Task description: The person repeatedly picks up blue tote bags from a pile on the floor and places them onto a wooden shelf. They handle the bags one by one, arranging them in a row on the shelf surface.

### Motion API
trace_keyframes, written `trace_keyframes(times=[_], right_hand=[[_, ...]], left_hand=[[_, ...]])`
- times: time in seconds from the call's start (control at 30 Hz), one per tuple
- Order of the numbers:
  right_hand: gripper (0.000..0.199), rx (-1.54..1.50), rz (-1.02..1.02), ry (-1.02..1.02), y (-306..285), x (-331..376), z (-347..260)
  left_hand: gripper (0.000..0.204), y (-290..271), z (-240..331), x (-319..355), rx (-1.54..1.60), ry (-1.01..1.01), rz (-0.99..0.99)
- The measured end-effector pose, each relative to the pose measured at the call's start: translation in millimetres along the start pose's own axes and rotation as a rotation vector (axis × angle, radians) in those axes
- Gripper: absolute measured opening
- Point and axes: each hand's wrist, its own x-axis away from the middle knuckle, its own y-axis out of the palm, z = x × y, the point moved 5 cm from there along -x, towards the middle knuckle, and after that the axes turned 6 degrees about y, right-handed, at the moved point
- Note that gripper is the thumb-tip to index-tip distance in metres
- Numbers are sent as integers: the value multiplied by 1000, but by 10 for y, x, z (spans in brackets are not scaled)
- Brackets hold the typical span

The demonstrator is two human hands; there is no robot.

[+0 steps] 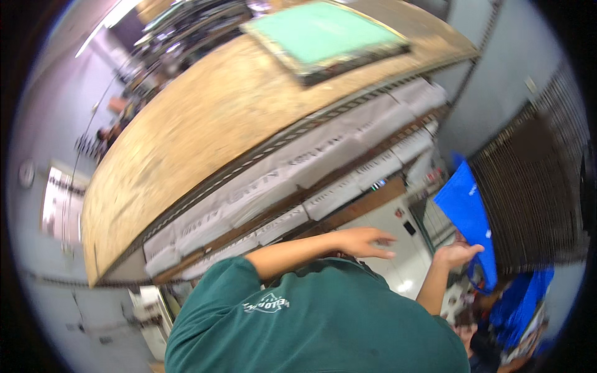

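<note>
My right hand [459, 253] is closed at the edge of a blue cloth bag [467, 202], which has small white marks and a loop handle hanging below. The bag lies against the side of a dark rack with many thin, closely stacked shelves [528, 193]. Held out across my front, my left hand [368, 242] is empty, its fingers stretched and apart. Part of the right fingers is hidden by the bag.
A long wooden table [205, 118] carries a framed green screen [323, 31]. White wrapped packs [267, 186] fill the shelves beneath. More blue cloth [519, 308] hangs below the rack. A person [476, 342] is at the lower right; a dark phone-like object [409, 228] is nearby.
</note>
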Motion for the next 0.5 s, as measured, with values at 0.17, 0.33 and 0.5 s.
trace_keyframes(times=[0.17,0.33,0.5], right_hand=[[75,-480,-560,191,1330,1080,-444],[68,-450,-904,212,2148,2205,-366],[68,-434,-1467,595,2572,3380,135]], left_hand=[[50,-546,1262,57,205,482,542],[35,-887,1883,774,480,641,944],[27,-1275,2247,2133,-299,829,1525]])
